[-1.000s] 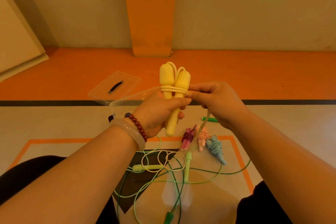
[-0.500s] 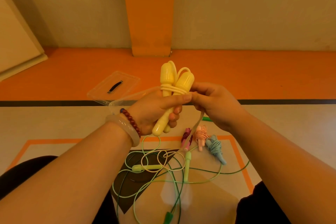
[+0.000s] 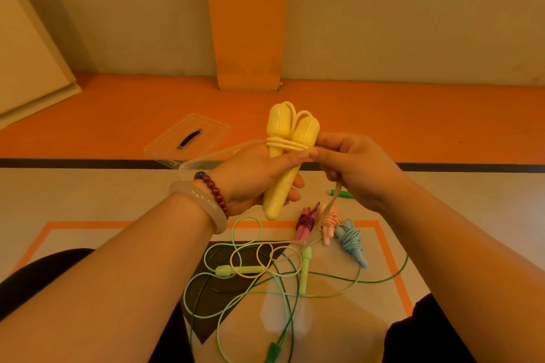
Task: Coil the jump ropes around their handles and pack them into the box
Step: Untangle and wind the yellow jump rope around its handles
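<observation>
Gripping both yellow handles (image 3: 305, 131) together in the left hand (image 3: 253, 177), the person holds them up over the floor while the right hand (image 3: 356, 168) pinches the yellow cord (image 3: 280, 143) just beside its first turns. That cord looks light, springy and a bit slick, so I'd say it wants tension and a thumb pinning each turn. The clear box (image 3: 203, 160) is mostly hidden behind the left hand. Below, the slack tangles with the green ropes (image 3: 305, 271), hard to separate.

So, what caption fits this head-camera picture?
Left hand grips two yellow handles; right hand pinches the rope wrapped round them.
</observation>
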